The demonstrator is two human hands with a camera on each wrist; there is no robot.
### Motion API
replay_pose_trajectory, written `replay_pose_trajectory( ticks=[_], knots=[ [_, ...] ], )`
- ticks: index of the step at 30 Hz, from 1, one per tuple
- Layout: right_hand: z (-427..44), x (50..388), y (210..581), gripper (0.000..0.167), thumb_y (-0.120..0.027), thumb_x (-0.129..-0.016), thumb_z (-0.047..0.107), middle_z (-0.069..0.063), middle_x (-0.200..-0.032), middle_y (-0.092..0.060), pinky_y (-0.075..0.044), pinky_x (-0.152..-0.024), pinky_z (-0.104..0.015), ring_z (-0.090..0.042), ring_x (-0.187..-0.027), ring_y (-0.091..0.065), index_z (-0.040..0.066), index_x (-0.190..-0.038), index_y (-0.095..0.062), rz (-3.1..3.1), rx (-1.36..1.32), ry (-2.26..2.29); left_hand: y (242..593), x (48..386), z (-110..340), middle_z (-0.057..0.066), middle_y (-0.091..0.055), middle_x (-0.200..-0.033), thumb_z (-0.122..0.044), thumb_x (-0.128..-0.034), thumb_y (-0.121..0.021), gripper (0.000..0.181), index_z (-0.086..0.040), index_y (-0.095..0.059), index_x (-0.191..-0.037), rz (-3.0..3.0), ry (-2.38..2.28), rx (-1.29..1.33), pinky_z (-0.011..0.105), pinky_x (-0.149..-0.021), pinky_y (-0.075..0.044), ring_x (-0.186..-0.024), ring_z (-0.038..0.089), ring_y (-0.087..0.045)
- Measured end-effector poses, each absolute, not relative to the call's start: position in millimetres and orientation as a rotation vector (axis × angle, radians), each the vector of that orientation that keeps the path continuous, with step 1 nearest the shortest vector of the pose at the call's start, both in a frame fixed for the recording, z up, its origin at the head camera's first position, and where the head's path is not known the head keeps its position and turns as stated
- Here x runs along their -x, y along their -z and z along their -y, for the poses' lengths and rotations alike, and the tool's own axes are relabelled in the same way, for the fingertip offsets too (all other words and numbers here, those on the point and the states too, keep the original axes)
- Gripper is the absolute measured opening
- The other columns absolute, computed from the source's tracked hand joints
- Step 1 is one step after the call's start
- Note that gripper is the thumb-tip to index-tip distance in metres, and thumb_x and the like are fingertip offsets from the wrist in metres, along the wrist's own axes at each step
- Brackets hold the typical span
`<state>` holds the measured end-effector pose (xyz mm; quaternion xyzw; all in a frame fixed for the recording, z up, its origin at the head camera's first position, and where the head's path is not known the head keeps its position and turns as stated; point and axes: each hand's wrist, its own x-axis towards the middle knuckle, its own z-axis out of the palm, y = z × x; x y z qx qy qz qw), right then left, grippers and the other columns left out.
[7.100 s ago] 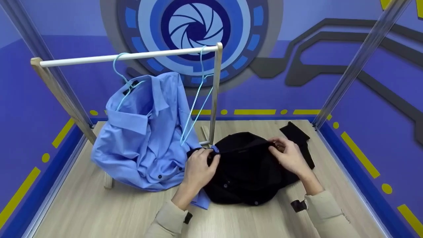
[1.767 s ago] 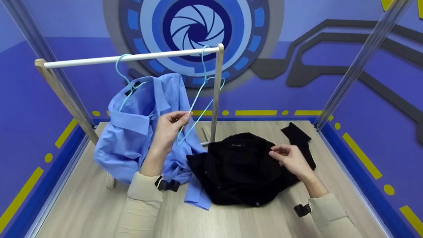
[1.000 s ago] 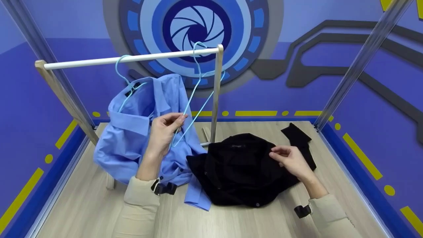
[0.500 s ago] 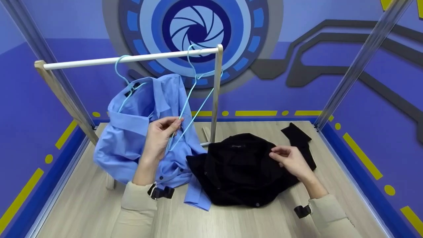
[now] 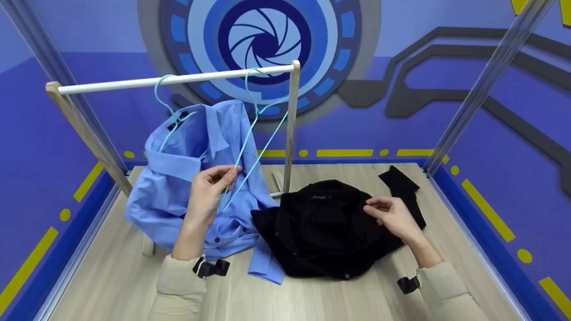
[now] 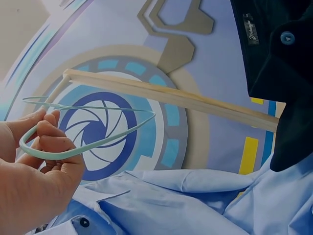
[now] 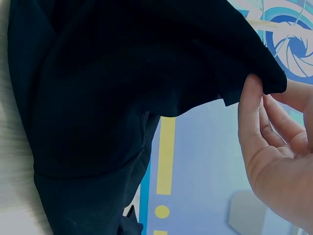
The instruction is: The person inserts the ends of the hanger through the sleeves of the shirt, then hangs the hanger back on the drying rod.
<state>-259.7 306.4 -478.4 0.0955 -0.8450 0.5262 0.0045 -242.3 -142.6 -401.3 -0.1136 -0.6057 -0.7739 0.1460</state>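
My left hand [image 5: 205, 194] pinches the lower left end of a thin light-blue clothes hanger [image 5: 257, 112] between thumb and fingers. Its hook is at the rail [image 5: 214, 76]; whether it still rests on it I cannot tell. In the left wrist view the hanger [image 6: 105, 142] passes through the curled fingers. My right hand [image 5: 392, 216] pinches the collar edge of a black shirt [image 5: 330, 232], which lies bunched on the table with its neck opening upward. The right wrist view shows that edge of black cloth between thumb and fingers. Nothing is on the held hanger.
A blue shirt [image 5: 178, 165] hangs on a second hanger [image 5: 161, 96] at the left of the rack, its lower part on the table [image 5: 303, 301]. One blue cuff [image 5: 266, 265] lies beside the black shirt. The rack's wooden right post [image 5: 292, 129] stands behind the held hanger.
My left hand let go of the black shirt, took the hanger and has drawn it left and down, its hook shifting left along the rail. The right hand stays at the black collar.
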Motion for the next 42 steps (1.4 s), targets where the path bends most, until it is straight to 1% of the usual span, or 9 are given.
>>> replay_pose_trajectory(
  ticks=[10,17,20,27,32,36,42],
  knots=[
    [-306,259,478,0.027,-0.074,-0.096,0.013,-0.013,-0.101,-0.072,-0.053,-0.063,-0.026,-0.014,-0.075,-0.063,-0.008,-0.114,-0.070,2.651,-0.286,-1.639,409,229,155,0.004,-0.077,-0.094,0.004,-0.0977,-0.066,0.014,0.015,-0.071,-0.105,1.814,2.136,0.353,0.021,-0.060,-0.045,-0.067,0.010,-0.057],
    [-305,258,477,0.027,-0.075,-0.095,0.012,-0.013,-0.098,-0.073,-0.052,-0.062,-0.025,-0.013,-0.073,-0.061,-0.009,-0.113,-0.070,2.631,-0.286,-1.673,416,219,164,0.004,-0.076,-0.091,0.007,-0.0976,-0.064,0.018,0.022,-0.066,-0.107,1.839,2.117,0.357,0.021,-0.060,-0.046,-0.069,0.011,-0.057],
    [-305,258,477,0.028,-0.074,-0.096,0.012,-0.013,-0.099,-0.073,-0.052,-0.062,-0.025,-0.012,-0.073,-0.062,-0.010,-0.114,-0.069,2.634,-0.297,-1.667,418,216,167,0.004,-0.076,-0.093,0.007,-0.0980,-0.063,0.018,0.022,-0.066,-0.108,1.859,2.103,0.355,0.020,-0.062,-0.047,-0.070,0.010,-0.058],
    [-305,259,478,0.026,-0.074,-0.096,0.011,-0.011,-0.099,-0.073,-0.054,-0.064,-0.026,-0.013,-0.075,-0.063,-0.008,-0.113,-0.070,2.642,-0.262,-1.666,420,210,174,0.003,-0.076,-0.093,0.006,-0.0986,-0.063,0.018,0.021,-0.066,-0.108,1.913,2.041,0.308,0.020,-0.061,-0.046,-0.069,0.009,-0.057],
    [-307,260,479,0.027,-0.074,-0.096,0.012,-0.012,-0.100,-0.073,-0.054,-0.065,-0.026,-0.014,-0.077,-0.063,-0.008,-0.114,-0.070,2.649,-0.280,-1.652,419,207,179,0.007,-0.075,-0.095,0.007,-0.0987,-0.062,0.016,0.019,-0.068,-0.109,2.000,1.971,0.261,0.019,-0.059,-0.043,-0.067,0.010,-0.053],
    [-306,259,479,0.027,-0.074,-0.096,0.012,-0.012,-0.101,-0.073,-0.054,-0.065,-0.026,-0.014,-0.078,-0.064,-0.008,-0.113,-0.070,2.650,-0.268,-1.652,420,203,183,0.009,-0.073,-0.091,0.007,-0.0984,-0.063,0.015,0.016,-0.069,-0.108,2.055,1.917,0.234,0.019,-0.059,-0.043,-0.067,0.010,-0.052],
    [-305,259,479,0.027,-0.074,-0.096,0.012,-0.012,-0.100,-0.073,-0.053,-0.065,-0.026,-0.013,-0.078,-0.063,-0.008,-0.113,-0.070,2.650,-0.271,-1.651,421,198,187,0.007,-0.069,-0.084,0.005,-0.0977,-0.065,0.014,0.014,-0.071,-0.106,2.085,1.878,0.212,0.019,-0.059,-0.043,-0.068,0.012,-0.053]
  ],
)
